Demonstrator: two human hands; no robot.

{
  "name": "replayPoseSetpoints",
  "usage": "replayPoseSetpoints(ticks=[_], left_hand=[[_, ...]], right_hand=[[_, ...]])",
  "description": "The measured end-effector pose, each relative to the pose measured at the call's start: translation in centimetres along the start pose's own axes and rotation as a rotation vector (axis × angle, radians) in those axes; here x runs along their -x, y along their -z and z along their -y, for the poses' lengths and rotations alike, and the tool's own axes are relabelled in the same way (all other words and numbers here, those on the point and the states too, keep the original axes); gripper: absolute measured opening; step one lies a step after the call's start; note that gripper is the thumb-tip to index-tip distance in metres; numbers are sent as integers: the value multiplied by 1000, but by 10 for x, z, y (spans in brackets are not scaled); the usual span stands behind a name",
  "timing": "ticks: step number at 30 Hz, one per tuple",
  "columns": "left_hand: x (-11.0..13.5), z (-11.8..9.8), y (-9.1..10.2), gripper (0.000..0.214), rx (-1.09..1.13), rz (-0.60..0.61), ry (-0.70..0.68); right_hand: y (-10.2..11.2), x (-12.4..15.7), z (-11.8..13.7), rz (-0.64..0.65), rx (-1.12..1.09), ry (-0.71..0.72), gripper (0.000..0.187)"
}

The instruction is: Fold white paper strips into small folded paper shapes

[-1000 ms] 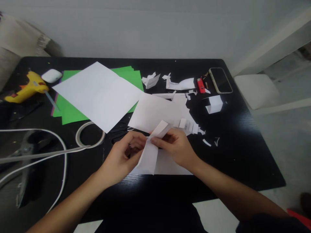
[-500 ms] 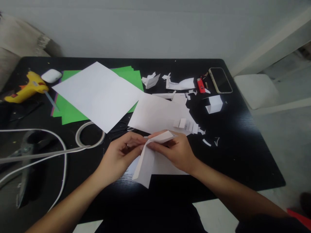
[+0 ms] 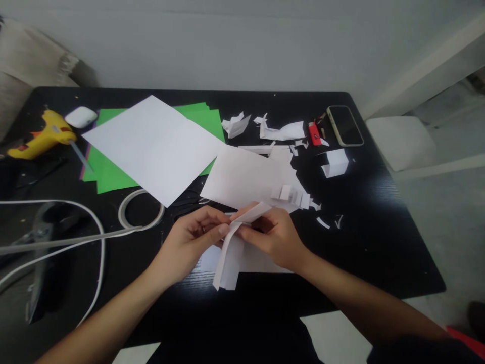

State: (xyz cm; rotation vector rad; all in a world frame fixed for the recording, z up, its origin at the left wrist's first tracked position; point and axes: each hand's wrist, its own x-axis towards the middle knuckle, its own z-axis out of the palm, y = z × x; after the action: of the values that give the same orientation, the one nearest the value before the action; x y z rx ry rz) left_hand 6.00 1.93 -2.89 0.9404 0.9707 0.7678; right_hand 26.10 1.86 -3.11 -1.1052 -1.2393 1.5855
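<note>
A folded piece of white paper (image 3: pixel 229 258) is pinched between both hands above the front of the black table. My left hand (image 3: pixel 193 237) is closed, its thumb and fingers on the paper's left side at the bend. From the right, my right hand (image 3: pixel 278 235) grips the same piece with the thumb on top; its fingers are partly hidden behind the paper. One folded flap hangs down toward me, and another points up to the right. Under the hands lies a white sheet (image 3: pixel 261 259), partly covered by them.
A large white sheet (image 3: pixel 155 146) lies over green paper (image 3: pixel 113 174). A yellow glue gun (image 3: pixel 49 135), a roll of tape (image 3: pixel 123 212) and white cables (image 3: pixel 101 263) are at left. Paper scraps (image 3: pixel 282 132), a red lighter (image 3: pixel 314 133) and a phone (image 3: pixel 345 125) are at right.
The folded paper has turned slightly between my fingers; its hanging flap has shifted a little to the right and looks narrower. Both hands stay in nearly the same place.
</note>
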Motion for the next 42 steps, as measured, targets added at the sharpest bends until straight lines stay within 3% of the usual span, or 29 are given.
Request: replayPoseSetpoints(ticks=[4,11,42], left_hand=[[0,2,1,9,22,21,26],[-2,4,1,16,78,161,91],[3,2,-2,17,-122,64,-33]], right_hand=[[-1,1,-2,-43,-56,-35,16],[-2,-1,-4,-47,-86,-13,15],[-1,-2,-2,-37,-84,6,20]])
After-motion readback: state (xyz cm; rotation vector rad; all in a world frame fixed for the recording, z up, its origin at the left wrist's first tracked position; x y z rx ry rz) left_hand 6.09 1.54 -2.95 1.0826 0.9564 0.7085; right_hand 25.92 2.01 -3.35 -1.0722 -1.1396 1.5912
